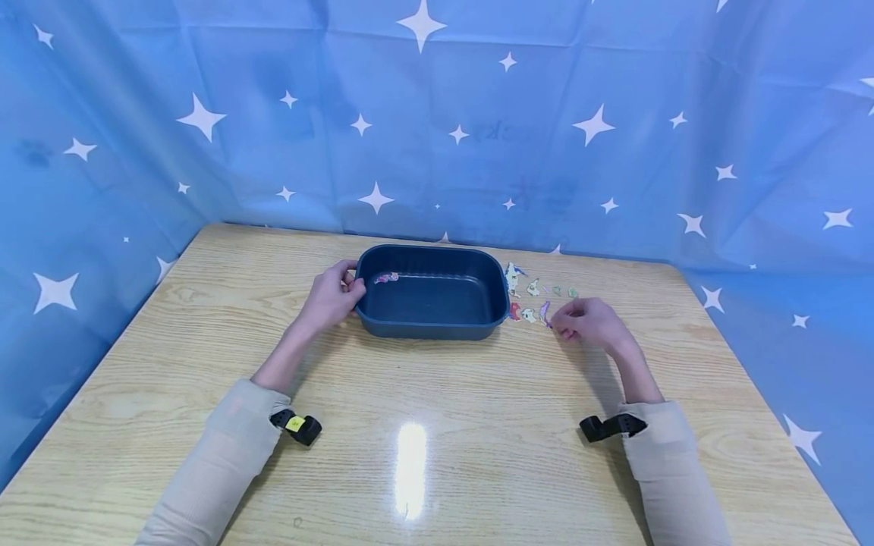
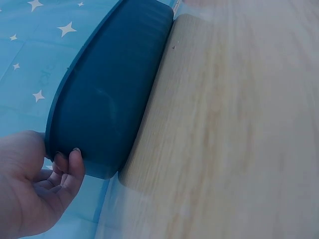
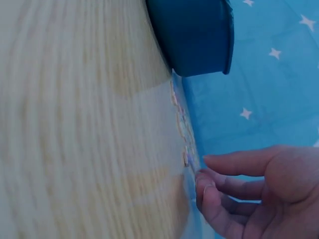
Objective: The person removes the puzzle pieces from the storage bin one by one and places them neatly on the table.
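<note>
My left hand (image 1: 332, 296) grips the left end of a dark blue rectangular basin (image 1: 430, 331), thumb over the rim and fingers at the outer wall. In the left wrist view, the basin (image 2: 109, 89) stands on the table with that hand's fingers curled at its end. A small pink and purple cut-out (image 1: 386, 277) lies inside it, toward the left. Beside a thin purple cut-out (image 1: 545, 311) on the table is my right hand (image 1: 592, 322), fingertips right at its lower end. The right wrist view shows a gap between thumb and fingers, with nothing seen in it.
Several small flat cut-outs lie in two rows right of the basin, among them a red one (image 1: 515, 311), a white one (image 1: 529, 315) and a green one (image 1: 572, 292). A blue curtain with white stars (image 1: 437, 152) hangs behind the wooden table (image 1: 478, 409).
</note>
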### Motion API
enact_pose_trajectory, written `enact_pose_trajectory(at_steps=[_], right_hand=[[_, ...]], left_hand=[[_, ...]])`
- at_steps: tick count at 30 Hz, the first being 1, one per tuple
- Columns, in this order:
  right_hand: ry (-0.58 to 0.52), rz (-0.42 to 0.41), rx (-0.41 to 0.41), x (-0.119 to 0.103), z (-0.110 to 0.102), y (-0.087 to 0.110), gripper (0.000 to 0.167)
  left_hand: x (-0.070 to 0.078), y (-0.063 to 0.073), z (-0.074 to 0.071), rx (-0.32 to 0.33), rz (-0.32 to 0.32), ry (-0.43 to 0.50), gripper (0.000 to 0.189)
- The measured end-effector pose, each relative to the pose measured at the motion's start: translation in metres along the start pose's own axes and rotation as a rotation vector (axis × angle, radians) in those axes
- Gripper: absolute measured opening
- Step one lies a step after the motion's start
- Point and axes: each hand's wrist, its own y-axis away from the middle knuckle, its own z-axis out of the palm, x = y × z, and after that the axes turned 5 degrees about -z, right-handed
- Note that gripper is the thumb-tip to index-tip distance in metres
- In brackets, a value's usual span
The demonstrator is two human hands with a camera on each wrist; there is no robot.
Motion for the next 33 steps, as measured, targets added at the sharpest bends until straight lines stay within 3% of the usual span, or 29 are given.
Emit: enact_pose_trajectory(at_steps=[9, 19, 33], right_hand=[[-0.013, -0.101, 0.106, -0.015, 0.0, -0.002, 0.033], [-0.053, -0.238, 0.213, -0.046, 0.014, -0.012, 0.034], [-0.118, -0.405, 0.246, -0.092, 0.049, -0.038, 0.026]], left_hand=[[0.0, 0.0, -0.001, -0.006, -0.016, -0.017, 0.045], [0.0, 0.001, 0.0, -0.015, -0.009, -0.012, 0.045], [0.001, 0.001, 0.0, -0.01, -0.012, -0.02, 0.045]])
